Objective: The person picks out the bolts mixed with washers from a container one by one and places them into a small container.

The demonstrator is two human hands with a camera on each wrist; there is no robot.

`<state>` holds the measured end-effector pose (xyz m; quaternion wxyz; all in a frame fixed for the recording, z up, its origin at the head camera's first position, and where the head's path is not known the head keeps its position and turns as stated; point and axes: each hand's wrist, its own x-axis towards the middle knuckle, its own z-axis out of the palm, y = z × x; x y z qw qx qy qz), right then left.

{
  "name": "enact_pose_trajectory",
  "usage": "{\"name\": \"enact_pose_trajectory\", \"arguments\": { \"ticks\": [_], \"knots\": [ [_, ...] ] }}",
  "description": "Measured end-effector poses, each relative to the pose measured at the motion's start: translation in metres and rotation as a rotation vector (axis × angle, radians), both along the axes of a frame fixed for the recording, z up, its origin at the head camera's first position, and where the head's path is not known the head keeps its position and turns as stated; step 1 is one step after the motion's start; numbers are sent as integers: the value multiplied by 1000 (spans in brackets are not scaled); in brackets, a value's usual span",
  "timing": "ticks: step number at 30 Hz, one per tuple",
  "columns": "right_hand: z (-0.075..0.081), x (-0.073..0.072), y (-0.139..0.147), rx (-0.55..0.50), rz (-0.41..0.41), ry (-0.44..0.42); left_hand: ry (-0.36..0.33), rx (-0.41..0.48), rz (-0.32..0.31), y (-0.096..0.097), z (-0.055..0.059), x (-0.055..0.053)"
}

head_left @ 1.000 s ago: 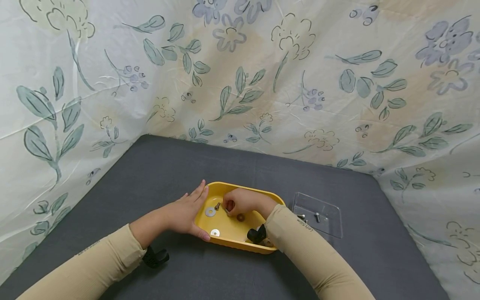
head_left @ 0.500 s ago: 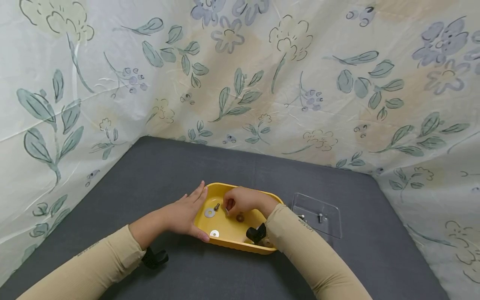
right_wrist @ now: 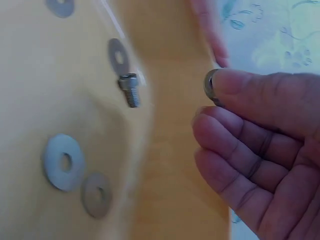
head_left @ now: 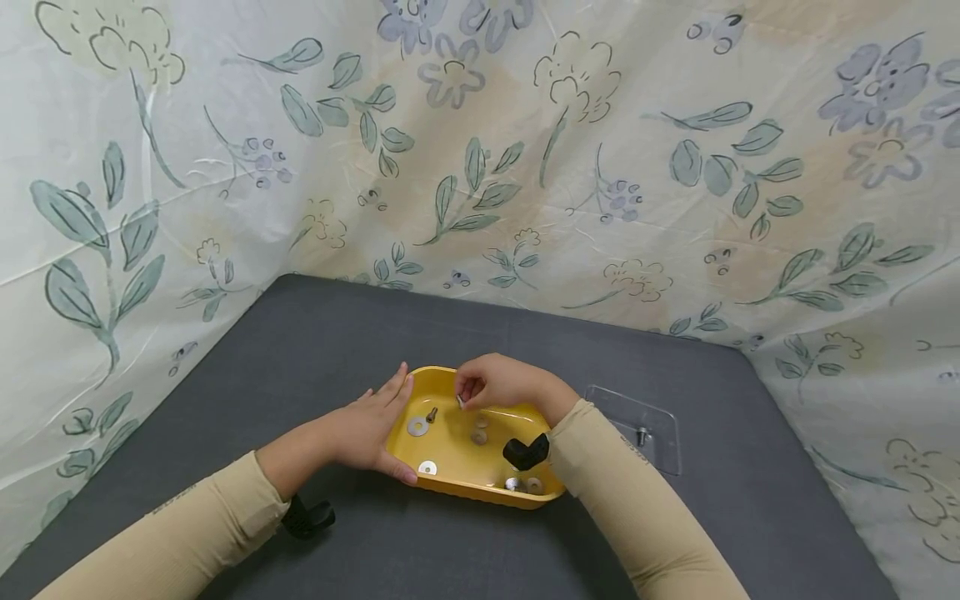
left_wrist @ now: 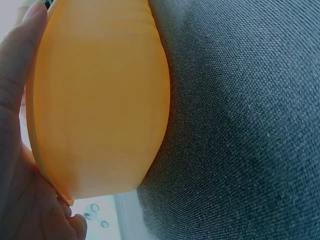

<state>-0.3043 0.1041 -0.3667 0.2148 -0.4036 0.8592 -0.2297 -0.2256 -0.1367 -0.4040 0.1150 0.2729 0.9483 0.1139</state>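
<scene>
My right hand (head_left: 508,387) is raised over the back of a yellow tray (head_left: 453,458), pinching a small round metal piece (right_wrist: 209,86) between thumb and fingers. Its exact kind is hidden by the thumb. Straight, spread fingers of my left hand (head_left: 363,429) lie along the tray's left end, with the thumb at the near left corner. On the tray floor, a short bolt (head_left: 432,415) lies beside a wide flat washer (head_left: 417,427). Another washer (head_left: 427,468) is at the near left, and more washers (head_left: 479,437) lie mid-tray; the right wrist view shows the bolt's threads (right_wrist: 132,96).
A clear plastic tray (head_left: 677,442) sits to the right, partly behind the right sleeve, with a bolt (head_left: 642,436) in it. More small metal parts (head_left: 534,485) lie in the yellow tray's near right corner. Floral cloth (head_left: 480,183) hangs around the dark grey tabletop (head_left: 360,317).
My right hand has lifted from the yellow tray's floor and shifted slightly right with the small metal piece, uncovering washers beneath it. The bolt in the clear tray shifted a little right. My left hand stays put.
</scene>
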Motion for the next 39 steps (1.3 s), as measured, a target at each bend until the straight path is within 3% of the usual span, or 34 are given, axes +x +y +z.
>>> {"name": "enact_pose_trajectory", "arguments": {
  "ticks": [18, 39],
  "knots": [
    [26, 0, 67, -116, -209, 7, -5, 19, -2, 0, 3, 2],
    [35, 13, 146, -173, -393, 10, -9, -7, 22, 1, 1, 0]
  ]
}}
